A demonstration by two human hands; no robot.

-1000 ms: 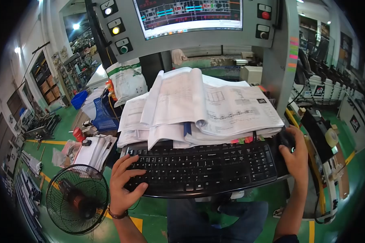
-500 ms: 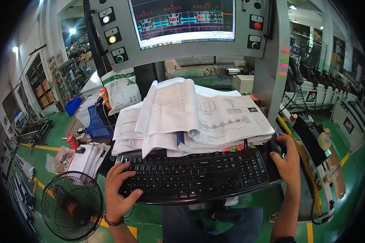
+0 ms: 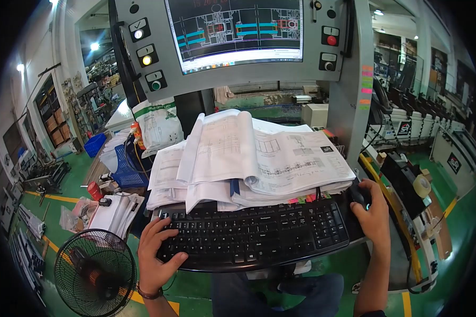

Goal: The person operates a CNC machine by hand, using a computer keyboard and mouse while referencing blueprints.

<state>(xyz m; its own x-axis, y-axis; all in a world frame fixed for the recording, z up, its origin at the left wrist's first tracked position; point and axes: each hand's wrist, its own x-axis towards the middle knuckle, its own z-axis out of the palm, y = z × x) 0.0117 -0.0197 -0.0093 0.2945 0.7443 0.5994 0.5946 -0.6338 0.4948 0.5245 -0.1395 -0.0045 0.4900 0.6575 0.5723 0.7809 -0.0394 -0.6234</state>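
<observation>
Black plastic forms the keyboard (image 3: 269,238), which in the head view lies on the desk (image 3: 355,228) before the person. At the keyboard's left end is the left hand (image 3: 157,248), its fingers spread and its thumb held away from them, closed on nothing; whether the fingertips press any keys I cannot tell. A dark band (image 3: 149,292) circles that wrist. Off the keyboard's right end, the right hand (image 3: 373,211) is curled over a black mouse (image 3: 357,195), fingers and thumb against it. The two hands stand well apart, with most of the keyboard between them.

Behind the keyboard sits a thick stack of papers (image 3: 296,164), some sheets rolled back, one corner hanging over the rear keys. Coloured tabs (image 3: 301,199) poke out near the keyboard's rear edge. Above and beyond the keyboard, a screen (image 3: 238,31) shows a line drawing in cyan, red and white on a dark ground. To the keyboard's left are a fan (image 3: 95,272), a red can (image 3: 94,190), a blue basket (image 3: 129,166) and, farther back, a white bag (image 3: 158,127). To its right, past the mouse, is a roll of tape (image 3: 422,186).
</observation>
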